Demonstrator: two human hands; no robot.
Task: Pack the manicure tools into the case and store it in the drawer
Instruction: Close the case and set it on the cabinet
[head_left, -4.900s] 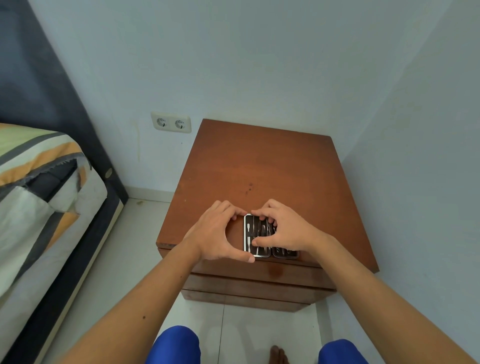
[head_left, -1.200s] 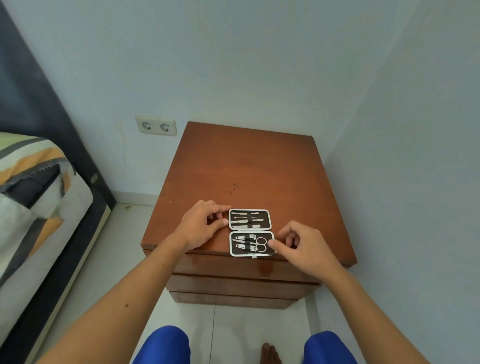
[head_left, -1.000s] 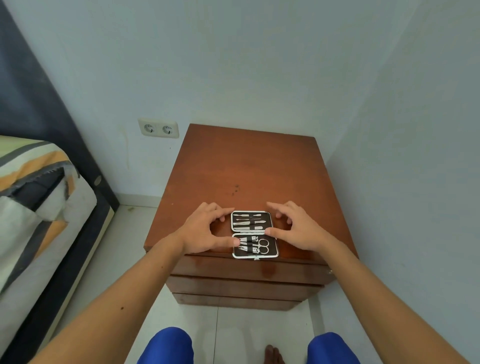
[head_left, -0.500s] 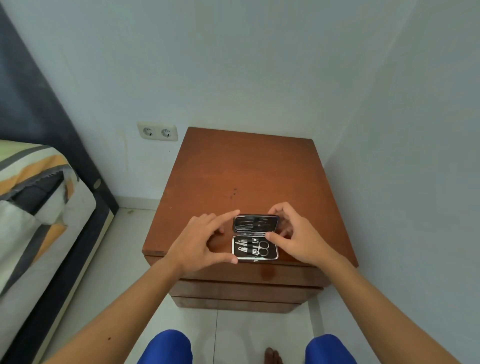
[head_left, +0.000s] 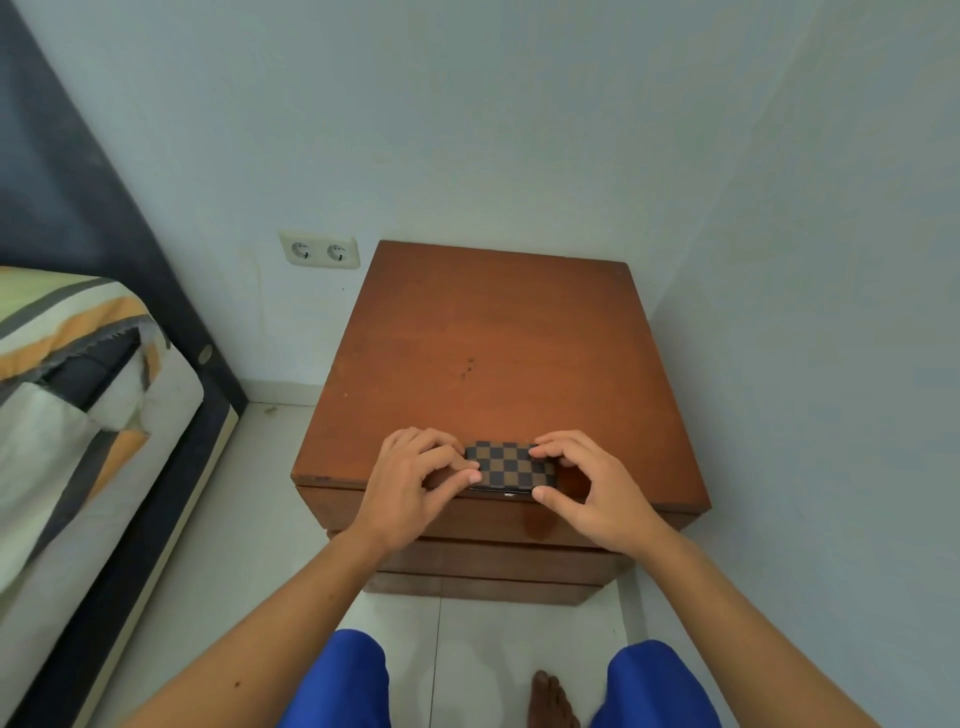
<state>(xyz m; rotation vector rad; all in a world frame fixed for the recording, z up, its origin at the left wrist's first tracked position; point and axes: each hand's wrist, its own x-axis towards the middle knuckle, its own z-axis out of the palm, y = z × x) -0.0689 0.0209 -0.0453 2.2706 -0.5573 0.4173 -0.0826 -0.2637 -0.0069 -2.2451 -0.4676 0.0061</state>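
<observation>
Checkered case (head_left: 511, 465) closed, lying flat at the front edge of the wooden nightstand (head_left: 498, 343), lower centre of frame.
Left hand (head_left: 415, 483) grips its left end with curled fingers; right hand (head_left: 587, 483) pinches its right end, thumb below, fingers on top.

Bedroom in home. Wooden nightstand (head_left: 498, 364) with stacked drawer fronts right under left hand (head_left: 410, 483). Bed (head_left: 78, 395) with striped bedding far to that hand's left. Double wall socket (head_left: 319, 251) beyond it, on pale wall. White tiled floor (head_left: 483, 644) below.
</observation>
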